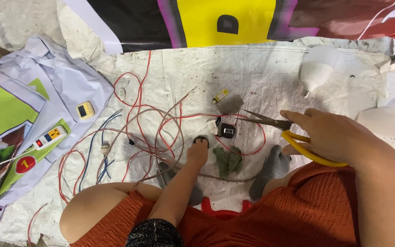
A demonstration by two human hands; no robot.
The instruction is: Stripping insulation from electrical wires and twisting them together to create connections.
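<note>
- The right hand point(334, 135) was closed around the yellow loop handles of a pair of scissors point(282, 128); the fingers went through the loops and the grip looked firm.
- The blades of the scissors were open only a little, and nothing was between them. The tips pointed to the left, toward a small black part point(227, 131) on the sheet.
- The left hand point(198, 153) reached forward with the fingers bent down onto a small dark round piece point(201, 139) among the wires. I cannot tell if it pinched the piece or only pressed on it, because the fingertips were hidden.
- The scissors seemed stiff and rather light, with sharp metal ends, so the handles were the safe place to hold them.
- The red wires point(138, 114) and the thin pale wires lay in loose loops just beside the left hand. In my judgement they were light, soft and springy, and easy to tangle; it would be better to hold one close to the place of cutting.
- A small grey block point(230, 104) and a tiny yellow part point(220, 96) lay near the scissor tips.
- Further out, a white light bulb point(316, 73) lay on the white sheet point(261, 68); it was probably fragile.
- On the far left a white tester with buttons point(50, 137) rested on printed paper.
</note>
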